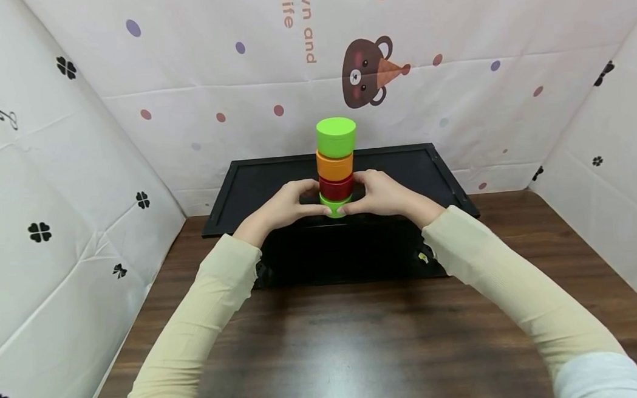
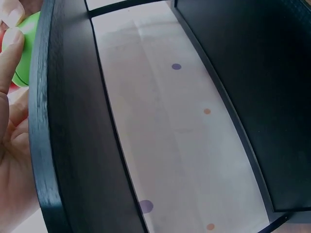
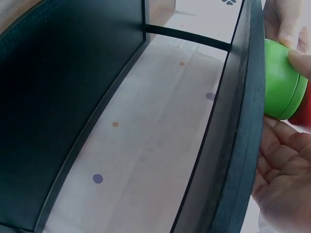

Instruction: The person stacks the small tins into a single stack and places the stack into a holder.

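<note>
A stack of round containers stands upright at the front of the black two-level shelf's top [image 1: 273, 177]. From the top down it has a larger bright green container [image 1: 337, 138], an orange one [image 1: 335, 166], a dark red one [image 1: 336, 188] and a small green one [image 1: 334, 205]. My left hand [image 1: 288, 205] grips the lower part from the left, thumb on the bottom green one. On the opposite side my right hand [image 1: 386, 196] holds it the same way. Both wrist views catch the bottom green container [image 3: 282, 80] past the shelf's edge, with thumbs against it.
Below the top is the shelf's dark lower level [image 1: 338, 255], partly in shadow. Brown wood-grain table [image 1: 327, 344] extends in front. White printed cloth walls [image 1: 222, 59] enclose the back and both sides, close behind the shelf.
</note>
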### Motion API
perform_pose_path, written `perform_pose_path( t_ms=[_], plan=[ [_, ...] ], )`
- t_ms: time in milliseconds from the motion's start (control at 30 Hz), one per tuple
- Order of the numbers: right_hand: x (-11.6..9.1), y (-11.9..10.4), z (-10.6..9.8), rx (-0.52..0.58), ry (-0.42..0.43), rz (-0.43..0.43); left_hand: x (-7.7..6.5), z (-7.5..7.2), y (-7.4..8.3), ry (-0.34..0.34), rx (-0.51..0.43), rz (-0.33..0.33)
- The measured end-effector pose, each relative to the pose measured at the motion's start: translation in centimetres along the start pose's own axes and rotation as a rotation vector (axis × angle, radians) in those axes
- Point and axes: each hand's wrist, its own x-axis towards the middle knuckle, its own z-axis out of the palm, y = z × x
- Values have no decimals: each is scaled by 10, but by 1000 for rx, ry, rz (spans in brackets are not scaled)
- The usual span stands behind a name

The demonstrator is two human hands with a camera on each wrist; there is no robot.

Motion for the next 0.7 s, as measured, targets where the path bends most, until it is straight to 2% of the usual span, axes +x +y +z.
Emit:
perform_pose_path(
  t_ms=[400,700],
  plan=[
    [6,9,4,25,-2,20,5,3,-8,-11,12,-8],
    [11,13,1,53,5,11,9,0,-6,8,17,-28]
  ],
)
